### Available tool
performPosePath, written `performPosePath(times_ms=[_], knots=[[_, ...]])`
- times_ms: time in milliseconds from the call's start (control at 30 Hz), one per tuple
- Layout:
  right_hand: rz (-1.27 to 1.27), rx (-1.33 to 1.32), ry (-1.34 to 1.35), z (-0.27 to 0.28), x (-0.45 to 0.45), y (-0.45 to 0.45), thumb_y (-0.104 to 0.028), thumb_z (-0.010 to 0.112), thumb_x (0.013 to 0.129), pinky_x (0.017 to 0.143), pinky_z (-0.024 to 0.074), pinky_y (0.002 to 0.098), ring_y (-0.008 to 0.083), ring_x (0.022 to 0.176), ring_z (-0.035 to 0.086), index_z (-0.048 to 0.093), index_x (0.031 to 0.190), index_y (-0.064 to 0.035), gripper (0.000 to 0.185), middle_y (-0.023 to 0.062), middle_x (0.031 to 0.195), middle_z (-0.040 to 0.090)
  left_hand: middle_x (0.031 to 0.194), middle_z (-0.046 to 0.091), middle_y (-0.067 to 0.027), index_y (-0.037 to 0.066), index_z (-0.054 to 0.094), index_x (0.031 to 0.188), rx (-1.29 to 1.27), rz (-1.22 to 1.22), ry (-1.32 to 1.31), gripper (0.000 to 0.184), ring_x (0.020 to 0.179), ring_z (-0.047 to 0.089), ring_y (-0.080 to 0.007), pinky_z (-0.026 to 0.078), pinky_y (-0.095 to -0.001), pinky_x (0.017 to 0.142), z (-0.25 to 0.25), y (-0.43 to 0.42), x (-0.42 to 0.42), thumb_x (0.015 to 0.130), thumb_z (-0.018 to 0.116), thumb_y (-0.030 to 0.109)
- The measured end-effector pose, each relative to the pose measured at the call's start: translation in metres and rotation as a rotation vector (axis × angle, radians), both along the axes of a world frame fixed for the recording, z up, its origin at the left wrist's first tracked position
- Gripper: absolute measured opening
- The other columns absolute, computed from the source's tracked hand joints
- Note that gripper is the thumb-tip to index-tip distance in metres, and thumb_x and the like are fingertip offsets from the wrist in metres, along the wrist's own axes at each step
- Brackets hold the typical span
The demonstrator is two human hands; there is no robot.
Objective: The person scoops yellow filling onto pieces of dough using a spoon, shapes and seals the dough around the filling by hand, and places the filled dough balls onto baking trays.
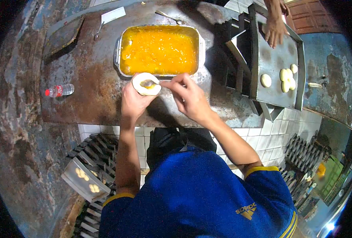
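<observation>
My left hand (pixel 135 101) is wrapped round a pale round of dough (pixel 139 88), cupped with its hollow facing up. A spoon (pixel 147 83) rests its bowl inside that hollow, where some yellow filling shows. The spoon's handle end is pinched in the fingers of my right hand (pixel 189 97). Just beyond both hands stands a rectangular metal pan (pixel 117 51) holding a glossy orange-yellow filling (pixel 160 49). The dough is close to the pan's near rim; I cannot tell whether they touch.
A co-worker's hand (pixel 275 31) reaches over a metal tray (pixel 273 63) with several dough pieces (pixel 287 79) at the right. On the table lie a red-capped bottle (pixel 61 90), another spoon (pixel 170 18) and a white card (pixel 113 15). A smaller tray (pixel 73 178) sits on a rack lower left.
</observation>
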State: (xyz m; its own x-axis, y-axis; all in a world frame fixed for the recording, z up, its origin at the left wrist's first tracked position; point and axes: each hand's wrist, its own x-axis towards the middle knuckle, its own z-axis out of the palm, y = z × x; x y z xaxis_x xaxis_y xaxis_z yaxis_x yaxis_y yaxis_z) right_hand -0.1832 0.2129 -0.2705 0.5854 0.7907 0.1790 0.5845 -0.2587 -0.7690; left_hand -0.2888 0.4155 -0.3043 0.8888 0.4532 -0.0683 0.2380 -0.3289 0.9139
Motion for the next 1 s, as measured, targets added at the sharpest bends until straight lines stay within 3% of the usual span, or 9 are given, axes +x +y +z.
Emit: performPosePath(times_ms=[267, 333, 433, 567, 633, 667, 800, 967, 1000], knots=[[-0.237, 0.121, 0.141, -0.082, -0.052, -0.045, 0.001, 0.065, 0.092, 0.092, 0.0555, 0.0465, 0.0401, 0.107, 0.065, 0.066, 0.128, -0.0063, 0.037, 0.0193, 0.115, 0.06, 0.098, 0.08, -0.0165, -0.003, 0.076, 0.108, -0.034, 0.044, 0.001, 0.032, 0.092, 0.078, -0.0268, 0.059, -0.0384, 0.084, -0.017, -0.001, -0.008, 0.087, 0.086, 0.018], [-0.445, -0.093, 0.368, -0.141, -0.061, -0.074, -0.003, 0.062, 0.098, 0.094, 0.0545, 0.0492, 0.0436, 0.107, 0.064, 0.065, 0.121, -0.0013, 0.023, 0.0235, 0.113, 0.061, 0.099, 0.08, -0.0166, -0.004, 0.076, 0.109, -0.059, 0.075, 0.024, 0.033, 0.092, 0.078, -0.0264, 0.059, -0.0383, 0.084, -0.023, -0.002, -0.01, 0.088, 0.086, 0.019], [-0.328, -0.487, 0.236, -0.229, -0.061, -0.132, -0.022, 0.068, 0.101, 0.092, 0.0521, 0.0498, 0.0456, 0.105, 0.065, 0.066, 0.117, 0.0018, 0.029, 0.0255, 0.112, 0.064, 0.102, 0.08, -0.017, -0.004, 0.076, 0.108, -0.069, 0.003, 0.033, 0.034, 0.092, 0.078, -0.0263, 0.059, -0.0377, 0.084, -0.02, -0.004, -0.016, 0.088, 0.086, 0.022], [-0.147, -0.33, 0.203, -0.136, -0.029, -0.1, -0.041, 0.081, 0.092, 0.095, 0.0527, 0.0483, 0.0424, 0.108, 0.066, 0.068, 0.126, -0.0005, 0.054, 0.024, 0.116, 0.065, 0.105, 0.08, -0.0161, -0.003, 0.075, 0.112, -0.098, -0.207, 0.135, 0.038, 0.094, 0.077, -0.0234, 0.059, -0.0377, 0.086, 0.008, -0.016, -0.016, 0.087, 0.088, 0.023], [-0.084, -0.084, 0.438, -0.039, -0.016, -0.062, -0.047, 0.088, 0.084, 0.107, 0.0509, 0.0453, 0.0338, 0.126, 0.062, 0.062, 0.143, -0.0048, 0.077, 0.017, 0.135, 0.062, 0.105, 0.08, -0.0153, -0.002, 0.075, 0.113, -0.059, -0.277, 0.156, 0.038, 0.094, 0.077, -0.0218, 0.059, -0.0376, 0.086, 0.015, -0.021, -0.013, 0.087, 0.088, 0.024], [0.003, 0.053, 0.332, -0.014, -0.012, -0.052, -0.047, 0.091, 0.079, 0.112, 0.0479, 0.045, 0.0331, 0.131, 0.06, 0.06, 0.147, -0.0068, 0.085, 0.0162, 0.139, 0.06, 0.106, 0.08, -0.0136, -0.001, 0.074, 0.114, -0.121, -0.39, 0.167, 0.04, 0.095, 0.076, -0.0202, 0.058, -0.0374, 0.087, 0.019, -0.023, -0.01, 0.086, 0.088, 0.024], [0.206, 0.018, 0.22, 0.049, 0.0, -0.035, -0.047, 0.096, 0.073, 0.107, 0.0492, 0.0447, 0.0334, 0.126, 0.061, 0.061, 0.146, -0.0069, 0.09, 0.0161, 0.136, 0.06, 0.109, 0.078, -0.0097, 0.001, 0.071, 0.119, -0.41, -0.603, 0.072, 0.046, 0.099, 0.073, -0.0172, 0.057, -0.0363, 0.091, 0.024, -0.035, -0.005, 0.083, 0.089, 0.023], [0.055, 0.075, 0.291, 0.07, -0.002, -0.04, -0.022, 0.089, 0.086, 0.091, 0.0539, 0.0362, 0.0227, 0.098, 0.07, 0.08, 0.113, -0.0063, 0.033, 0.0092, 0.102, 0.071, 0.112, 0.075, -0.0059, 0.002, 0.067, 0.125, -0.302, -0.635, 0.115, 0.05, 0.1, 0.07, -0.0148, 0.056, -0.0344, 0.09, 0.06, -0.037, -0.004, 0.084, 0.089, 0.021], [0.051, 0.074, 0.284, 0.071, -0.005, -0.042, -0.022, 0.089, 0.086, 0.091, 0.0539, 0.0362, 0.0227, 0.098, 0.07, 0.08, 0.113, -0.0063, 0.033, 0.0092, 0.102, 0.071, 0.112, 0.072, -0.0039, 0.002, 0.064, 0.129, -0.466, -0.593, 0.084, 0.053, 0.104, 0.069, -0.014, 0.055, -0.0322, 0.093, 0.064, -0.04, -0.006, 0.086, 0.088, 0.019]])
